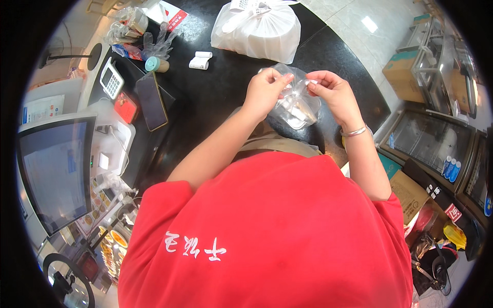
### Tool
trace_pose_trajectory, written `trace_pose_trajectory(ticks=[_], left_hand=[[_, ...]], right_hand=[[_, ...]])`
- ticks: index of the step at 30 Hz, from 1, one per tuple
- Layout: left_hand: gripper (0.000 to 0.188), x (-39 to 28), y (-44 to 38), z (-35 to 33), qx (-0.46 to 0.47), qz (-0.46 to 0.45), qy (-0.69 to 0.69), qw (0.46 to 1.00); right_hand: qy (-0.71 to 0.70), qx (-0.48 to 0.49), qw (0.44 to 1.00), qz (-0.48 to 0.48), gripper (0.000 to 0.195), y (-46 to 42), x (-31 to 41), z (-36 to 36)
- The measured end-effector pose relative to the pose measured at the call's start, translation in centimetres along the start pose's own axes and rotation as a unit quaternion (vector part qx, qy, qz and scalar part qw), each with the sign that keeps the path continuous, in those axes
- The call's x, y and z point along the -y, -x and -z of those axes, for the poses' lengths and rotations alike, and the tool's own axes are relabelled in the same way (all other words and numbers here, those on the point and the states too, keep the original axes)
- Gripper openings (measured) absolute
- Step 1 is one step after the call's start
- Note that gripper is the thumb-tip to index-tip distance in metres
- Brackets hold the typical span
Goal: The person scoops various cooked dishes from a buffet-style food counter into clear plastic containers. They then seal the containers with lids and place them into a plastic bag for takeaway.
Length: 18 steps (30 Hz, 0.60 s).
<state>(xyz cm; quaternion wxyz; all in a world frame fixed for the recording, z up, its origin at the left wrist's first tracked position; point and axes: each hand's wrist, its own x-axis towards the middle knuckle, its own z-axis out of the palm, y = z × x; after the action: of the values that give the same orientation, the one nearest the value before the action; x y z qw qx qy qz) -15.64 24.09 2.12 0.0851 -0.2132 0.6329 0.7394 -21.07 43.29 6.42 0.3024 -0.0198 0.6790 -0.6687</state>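
A small clear plastic bag [295,109] lies at the near edge of the black counter [215,92], its top gathered; what is inside looks silvery and cannot be made out exactly. My left hand [267,90] pinches one side of the bag's top between thumb and fingers. On the other side, my right hand [329,90], with a silver bangle on the wrist, grips a twisted white end of the bag's top. Just beyond both hands stands a full white plastic bag [258,38], knotted, with a paper slip on it. A curled receipt [200,61] rests to its left.
On the left are a smartphone [152,101], a card terminal [112,79], a jar with a turquoise lid [153,64], crumpled plastic gloves [158,46] and a monitor [56,169]. Cardboard boxes [403,73] and a glass-topped cabinet [427,138] stand on the right.
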Motion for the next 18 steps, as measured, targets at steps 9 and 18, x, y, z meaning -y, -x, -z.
trace_pose_trajectory(ticks=[9, 18], left_hand=[[0.022, 0.1, 0.2, -0.1, -0.022, -0.038, -0.058, 0.997], [0.017, -1.0, 1.4, 0.7, 0.037, 0.052, 0.029, 0.998]], right_hand=[[0.038, -0.026, 0.998, 0.044, 0.014, 0.1, -1.5, -0.6], [-0.050, -0.042, 0.997, 0.033, 0.014, 0.0, -2.4, -0.1]])
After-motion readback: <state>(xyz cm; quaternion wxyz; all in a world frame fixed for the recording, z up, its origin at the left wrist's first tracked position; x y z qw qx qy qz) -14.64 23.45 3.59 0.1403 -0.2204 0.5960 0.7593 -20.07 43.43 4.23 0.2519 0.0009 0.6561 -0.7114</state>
